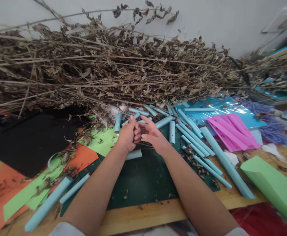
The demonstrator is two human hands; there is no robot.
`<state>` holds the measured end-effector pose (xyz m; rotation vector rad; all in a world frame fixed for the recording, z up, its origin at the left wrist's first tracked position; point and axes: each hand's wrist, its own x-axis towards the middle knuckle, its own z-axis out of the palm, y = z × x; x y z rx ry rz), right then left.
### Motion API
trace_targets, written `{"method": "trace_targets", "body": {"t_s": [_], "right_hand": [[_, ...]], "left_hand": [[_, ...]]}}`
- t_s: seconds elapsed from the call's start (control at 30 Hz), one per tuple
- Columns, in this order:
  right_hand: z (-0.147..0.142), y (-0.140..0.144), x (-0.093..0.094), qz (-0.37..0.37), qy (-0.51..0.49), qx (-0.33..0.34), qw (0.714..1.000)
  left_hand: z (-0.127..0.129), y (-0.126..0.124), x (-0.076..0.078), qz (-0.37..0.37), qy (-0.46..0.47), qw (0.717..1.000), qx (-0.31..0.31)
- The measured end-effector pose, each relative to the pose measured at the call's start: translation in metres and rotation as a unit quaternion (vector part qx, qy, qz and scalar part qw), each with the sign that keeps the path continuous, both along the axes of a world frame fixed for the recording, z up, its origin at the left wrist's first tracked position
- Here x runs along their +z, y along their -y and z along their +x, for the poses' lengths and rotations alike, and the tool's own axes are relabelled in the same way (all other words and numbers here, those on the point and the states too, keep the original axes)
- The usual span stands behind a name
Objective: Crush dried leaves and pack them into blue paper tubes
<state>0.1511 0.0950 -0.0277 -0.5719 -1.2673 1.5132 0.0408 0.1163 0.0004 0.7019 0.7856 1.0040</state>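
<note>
My left hand (129, 135) is curled closed above the green cutting mat (143, 178), thumb on top; whatever it may hold is hidden by the fingers. Close beside it, my right hand (155, 135) has its fingers bent but apart, and I see nothing between them. Thin dark stems (147, 147) show just below the two hands. Around them lie light blue paper rolls: a short roll (134, 154) under my left wrist, an upright-lying short roll (172, 132) right of my right hand, and several long rolls (194, 141) farther right.
A big heap of dried leafy stems (113, 65) fills the back along the wall. Black paper (35, 141), orange paper (83, 156) and green paper (101, 141) lie left. Pink strips (232, 131), a blue plastic packet (249, 114) and a folded green sheet (271, 186) lie right.
</note>
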Motion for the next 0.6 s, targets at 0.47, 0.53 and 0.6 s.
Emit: {"method": "trace_targets", "body": {"t_s": [0.47,0.53,0.6], "right_hand": [[0.026,0.012,0.040,0.016,-0.029,-0.281,0.959],[0.045,0.029,0.058,0.075,-0.044,-0.362,0.928],[0.066,0.053,0.069,0.141,0.023,-0.428,0.893]], "left_hand": [[0.000,0.003,-0.001,0.079,-0.201,0.975,-0.051],[0.006,0.003,0.000,0.139,-0.295,0.943,-0.068],[0.015,0.001,0.005,0.192,-0.362,0.908,-0.083]]}}
